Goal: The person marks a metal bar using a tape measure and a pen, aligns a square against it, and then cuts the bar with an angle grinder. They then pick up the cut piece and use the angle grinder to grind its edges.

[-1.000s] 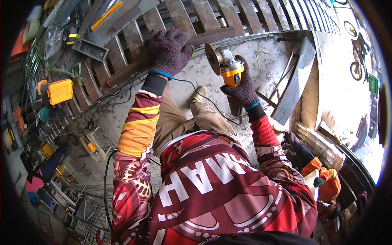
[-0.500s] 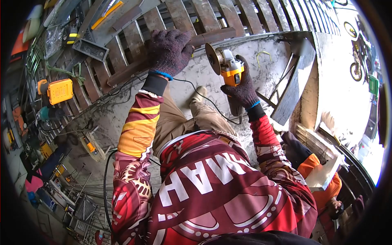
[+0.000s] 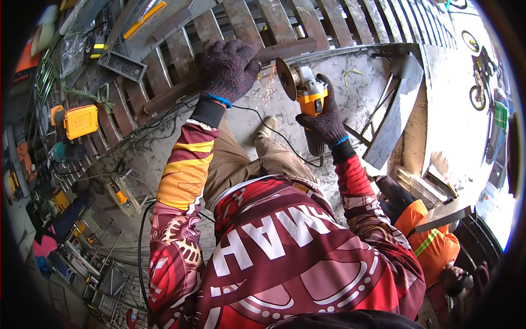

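Note:
My right hand (image 3: 324, 118), in a dark knitted glove, grips a yellow and silver angle grinder (image 3: 311, 94). Its cutting disc (image 3: 286, 79) faces left, toward my other hand, and orange sparks (image 3: 267, 93) fly beside it. My left hand (image 3: 229, 67), gloved alike, is closed at the edge of the slatted metal bench (image 3: 241, 23); whatever it may hold is hidden under the fingers. A rusty metal bar (image 3: 287, 49) runs along that edge, just right of my left hand. The grinder's black cord (image 3: 257, 113) passes across my legs.
An orange power tool battery pack or case (image 3: 81, 122) and a rectangular metal frame (image 3: 123, 66) lie on the bench at left. A person in an orange top (image 3: 430, 241) is close on my right beside a grey board (image 3: 444, 215). A motorcycle (image 3: 479, 71) stands beyond.
Sparks now show between the grinder disc and my left hand. Both hands stay nearly in place. At right, the person in orange and the board have shifted.

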The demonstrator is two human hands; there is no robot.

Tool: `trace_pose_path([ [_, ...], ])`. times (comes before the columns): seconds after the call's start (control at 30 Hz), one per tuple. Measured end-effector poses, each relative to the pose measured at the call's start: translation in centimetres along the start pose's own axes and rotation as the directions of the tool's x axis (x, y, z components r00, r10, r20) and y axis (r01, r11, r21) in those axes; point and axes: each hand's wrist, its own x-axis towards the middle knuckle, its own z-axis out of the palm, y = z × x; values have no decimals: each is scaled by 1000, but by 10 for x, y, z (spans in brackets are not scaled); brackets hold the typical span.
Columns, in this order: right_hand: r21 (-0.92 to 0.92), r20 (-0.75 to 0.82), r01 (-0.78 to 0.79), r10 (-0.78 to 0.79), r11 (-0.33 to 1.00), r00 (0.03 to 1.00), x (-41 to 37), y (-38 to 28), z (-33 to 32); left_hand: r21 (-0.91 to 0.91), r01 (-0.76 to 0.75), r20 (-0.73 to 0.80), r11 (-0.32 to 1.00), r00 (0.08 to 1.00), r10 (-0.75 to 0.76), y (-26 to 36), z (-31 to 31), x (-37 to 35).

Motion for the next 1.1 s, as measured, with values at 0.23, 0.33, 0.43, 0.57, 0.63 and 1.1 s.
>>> trace_pose_path([
  [0.23, 23, -3, 6, -6, 1000, 1000, 2, -5, -1, 30, 38, 67, 999, 997, -40, 0, 1, -1],
  [0.33, 46, -1, 16, -16, 999, 1000, 4, -4, 0, 32, 32, 63, 999, 997, -33, -2, 4, -2],
  [0.43, 41, -4, 42, -42, 998, 999, 5, -5, 0, 36, 33, 39, 999, 999, -34, -3, 8, -3],
  [0.57, 33, -3, 13, -13, 999, 1000, 5, -12, 0, 39, 28, 39, 999, 999, -30, -3, 8, -4],
  [0.63, 34, -2, 26, -26, 999, 1000, 6, -8, 0, 26, -2, 17, 1000, 1000, 2, -2, 4, -2],
  [1.1, 9, -8, 28, -28, 1000, 1000, 6, -6, -1, 27, -3, -2, 1000, 1000, 3, -2, 5, -1],
])
